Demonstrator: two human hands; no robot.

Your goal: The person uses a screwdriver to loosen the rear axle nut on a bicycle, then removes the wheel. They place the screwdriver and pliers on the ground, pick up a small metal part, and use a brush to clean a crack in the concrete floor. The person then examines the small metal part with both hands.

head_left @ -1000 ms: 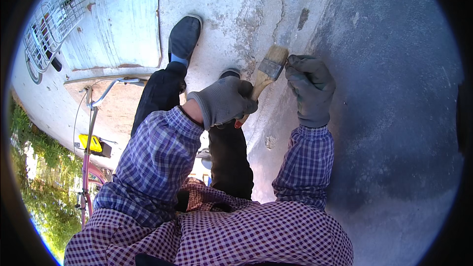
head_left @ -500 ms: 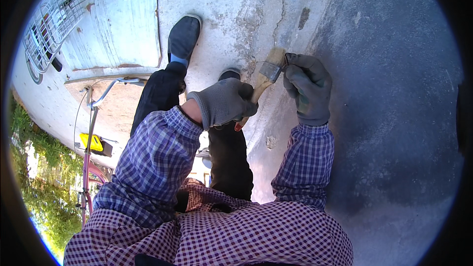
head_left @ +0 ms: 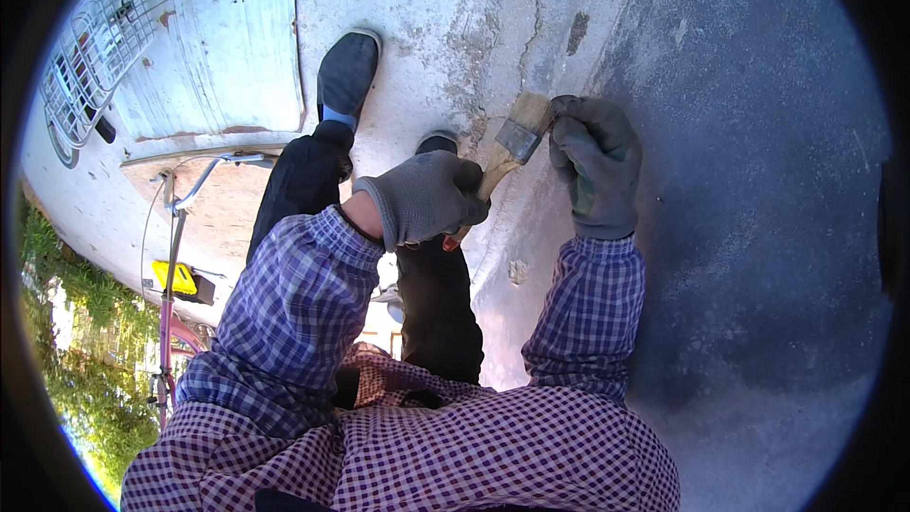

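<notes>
My gloved left hand (head_left: pixel 427 197) is closed round the wooden handle of a flat paintbrush (head_left: pixel 518 140), whose metal band and pale bristles slant up to the right. The red-tipped handle end sticks out below my fist. Beside the bristles, my gloved right hand (head_left: pixel 602 171) has thumb and forefinger pinched together at their right edge. Whether a bristle or something else small is between those fingertips cannot be made out. Both gloves are grey, the right one darker and stained.
A dark grey surface (head_left: pixel 758 190) fills the right side, bordering pale, cracked concrete (head_left: pixel 427 0). My dark shoe (head_left: pixel 348 71) stands on the concrete. To the left are a pink bicycle (head_left: pixel 167 322) with a wire basket (head_left: pixel 100 38), a pale board (head_left: pixel 218 57) and greenery (head_left: pixel 85 360).
My right hand has shifted slightly right relative to the brush, its fingers still pinched. My left hand keeps its hold on the paintbrush. The whole view has shifted a little.
</notes>
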